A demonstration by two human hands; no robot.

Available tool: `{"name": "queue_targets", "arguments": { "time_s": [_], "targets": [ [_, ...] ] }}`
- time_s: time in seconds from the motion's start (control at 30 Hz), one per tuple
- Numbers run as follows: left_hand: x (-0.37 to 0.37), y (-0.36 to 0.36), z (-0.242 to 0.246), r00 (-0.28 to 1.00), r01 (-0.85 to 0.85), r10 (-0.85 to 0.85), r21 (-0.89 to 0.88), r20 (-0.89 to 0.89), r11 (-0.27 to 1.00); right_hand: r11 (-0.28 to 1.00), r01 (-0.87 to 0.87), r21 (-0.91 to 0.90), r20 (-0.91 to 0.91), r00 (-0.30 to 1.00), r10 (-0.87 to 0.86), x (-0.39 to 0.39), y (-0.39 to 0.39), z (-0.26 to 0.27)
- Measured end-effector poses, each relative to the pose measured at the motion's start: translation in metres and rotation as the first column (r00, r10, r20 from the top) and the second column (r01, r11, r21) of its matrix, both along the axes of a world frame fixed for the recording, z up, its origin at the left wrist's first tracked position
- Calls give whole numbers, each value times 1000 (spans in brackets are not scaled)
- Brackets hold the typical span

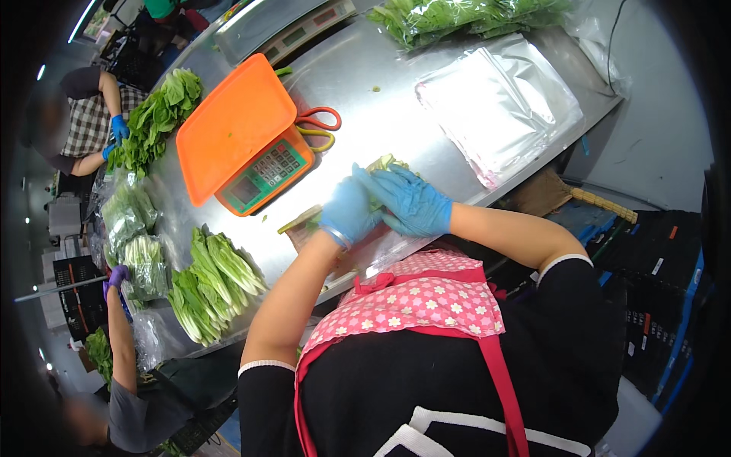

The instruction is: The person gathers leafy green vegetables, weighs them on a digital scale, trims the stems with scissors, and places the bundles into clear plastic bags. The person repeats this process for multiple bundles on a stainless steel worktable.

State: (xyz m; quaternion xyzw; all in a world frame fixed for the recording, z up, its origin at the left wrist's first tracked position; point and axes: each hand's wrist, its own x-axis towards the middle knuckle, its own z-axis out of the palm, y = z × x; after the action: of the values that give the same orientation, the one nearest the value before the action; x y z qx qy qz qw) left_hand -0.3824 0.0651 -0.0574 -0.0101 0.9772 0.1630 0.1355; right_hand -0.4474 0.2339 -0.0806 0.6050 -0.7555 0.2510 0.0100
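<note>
Close together over the near edge of the steel table (342, 51) are my two hands in blue gloves. My left hand (349, 210) is blurred, its fingers pointing away from me. Angled in from the right, my right hand (412, 200) has its fingers laid close to the left one. Pale green leafy pieces (393, 162) show just beyond the fingertips, and some green shows between the hands. How firmly either hand grips them is hidden. A brownish flat piece (298, 231) with a greenish edge lies left of my left hand.
An orange scale (243, 131) stands ahead, with red-and-yellow-handled scissors (320, 128) beside it. Leafy greens (214, 285) lie to the left. Clear plastic bags (502, 108) are stacked right; bagged greens (474, 17) lie behind. Two co-workers' gloved hands, one blue pair (119, 130) and one purple (117, 278), are on the left.
</note>
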Motion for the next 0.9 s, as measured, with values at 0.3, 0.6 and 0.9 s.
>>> {"name": "queue_targets", "arguments": {
  "time_s": [0.3, 0.6, 0.9],
  "targets": [
    [-6, 18, 32, 940, -45, 28, 44, 339, 998, 996, -93, -4, 83, 992, 93, -16, 5, -2],
    [2, 37, 3, 952, -256, 273, -131, 135, 958, 973, -196, 124, 132, 975, 180, -36, -11, 8],
    [12, 11, 1, 947, -317, 321, 111, -21, 942, 988, -67, 141, 472, 881, -7, -143, -98, 29]
  ]
}}
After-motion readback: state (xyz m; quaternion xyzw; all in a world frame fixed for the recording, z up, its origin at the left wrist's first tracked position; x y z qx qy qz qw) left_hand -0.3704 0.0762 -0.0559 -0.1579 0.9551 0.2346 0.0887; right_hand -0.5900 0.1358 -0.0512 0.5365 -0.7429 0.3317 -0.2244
